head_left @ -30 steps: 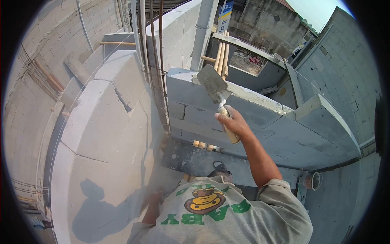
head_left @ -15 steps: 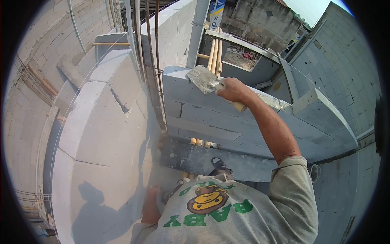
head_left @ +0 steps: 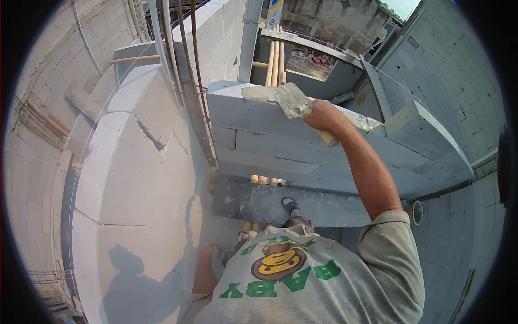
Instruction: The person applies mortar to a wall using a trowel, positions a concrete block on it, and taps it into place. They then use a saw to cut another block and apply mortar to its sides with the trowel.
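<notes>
Right hand [head_left: 322, 116] is wrapped tight around the wooden handle of a trowel [head_left: 291, 100], so that grip is closed on the tool. The blade is tilted and pressed down onto the top of the grey block wall [head_left: 259, 121], sitting in a smear of wet mortar [head_left: 258, 93] near the wall's left end. More mortar runs along the top edge to the right of the hand, toward a raised block [head_left: 426, 137] at the far end of the course.

Left hand [head_left: 208, 254] is low down beside the shirt, resting against the big pale blocks [head_left: 129, 173] on the left. It's blurry and half hidden by the body, so I can't tell whether it's gripping anything or just leaning.

Just left of the wall there's a bunch of rusty rebar [head_left: 197, 81] going straight up, tied with wire. Down below you can see a sandalled foot [head_left: 290, 206] on a grey plank [head_left: 280, 202], with bamboo poles [head_left: 274, 62] standing behind the wall.
</notes>
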Action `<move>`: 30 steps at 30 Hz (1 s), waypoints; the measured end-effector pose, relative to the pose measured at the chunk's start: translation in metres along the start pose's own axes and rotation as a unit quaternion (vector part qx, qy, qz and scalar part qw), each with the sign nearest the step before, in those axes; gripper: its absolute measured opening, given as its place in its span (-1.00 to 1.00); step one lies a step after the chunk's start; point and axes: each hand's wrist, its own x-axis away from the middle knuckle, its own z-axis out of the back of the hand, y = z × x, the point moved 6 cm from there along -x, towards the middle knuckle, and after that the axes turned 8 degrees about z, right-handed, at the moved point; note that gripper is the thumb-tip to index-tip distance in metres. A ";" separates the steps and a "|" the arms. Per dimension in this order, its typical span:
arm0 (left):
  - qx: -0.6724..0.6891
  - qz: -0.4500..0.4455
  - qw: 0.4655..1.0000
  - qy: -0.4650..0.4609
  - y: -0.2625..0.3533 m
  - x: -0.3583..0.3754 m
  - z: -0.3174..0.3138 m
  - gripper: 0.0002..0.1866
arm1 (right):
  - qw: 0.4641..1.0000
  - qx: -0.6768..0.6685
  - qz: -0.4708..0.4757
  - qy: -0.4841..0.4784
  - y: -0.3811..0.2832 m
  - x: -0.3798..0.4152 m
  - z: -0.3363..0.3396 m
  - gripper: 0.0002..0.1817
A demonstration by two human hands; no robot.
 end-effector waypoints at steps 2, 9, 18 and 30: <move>0.017 -0.004 1.000 -0.007 0.004 0.008 -0.001 -0.72 | 1.000 0.000 -0.010 0.007 0.021 0.006 -0.005 -0.52; 0.048 -0.012 0.999 -0.010 0.053 0.058 -0.005 -0.67 | 0.996 0.005 -0.076 0.039 0.064 0.056 0.003 -0.59; -0.085 -0.145 0.984 -0.067 0.059 0.005 -0.012 -0.67 | 0.962 -0.143 -0.194 0.130 0.144 0.113 -0.002 -0.54; -0.104 -0.040 0.993 -0.039 0.052 -0.036 -0.018 -0.70 | 0.960 -0.211 -0.087 0.166 0.092 0.076 -0.023 -0.57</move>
